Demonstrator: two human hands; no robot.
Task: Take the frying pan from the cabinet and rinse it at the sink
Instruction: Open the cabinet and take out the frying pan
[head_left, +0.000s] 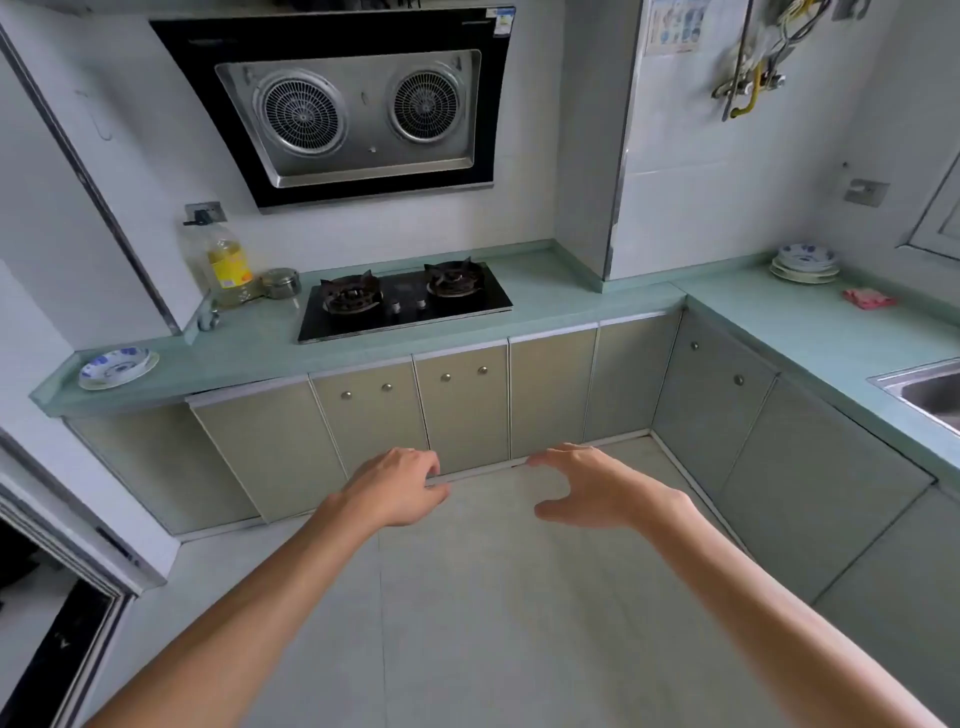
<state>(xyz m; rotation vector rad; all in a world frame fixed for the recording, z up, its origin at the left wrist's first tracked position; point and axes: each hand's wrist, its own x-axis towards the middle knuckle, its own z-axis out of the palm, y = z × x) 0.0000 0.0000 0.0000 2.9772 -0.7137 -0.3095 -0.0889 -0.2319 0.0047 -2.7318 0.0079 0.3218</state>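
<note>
Reaching forward over the pale floor, your left hand has its fingers loosely curled together and holds nothing. Your right hand has its fingers spread apart and bent, the thumb held away from them, also holding nothing. Both hands hover apart from each other, in line with the bottom edge of the cabinet doors, which are all closed. You cannot tell where the frying pan is; it does not show. Above the doors runs a green counter with a black two-burner stove set into it and a range hood on the wall above. To the stove's left stand an oil bottle and a small steel pot, and farther left a blue-and-white bowl. On the right stretch sit stacked dishes, a pink cloth and, at the far right edge, the steel sink.
</note>
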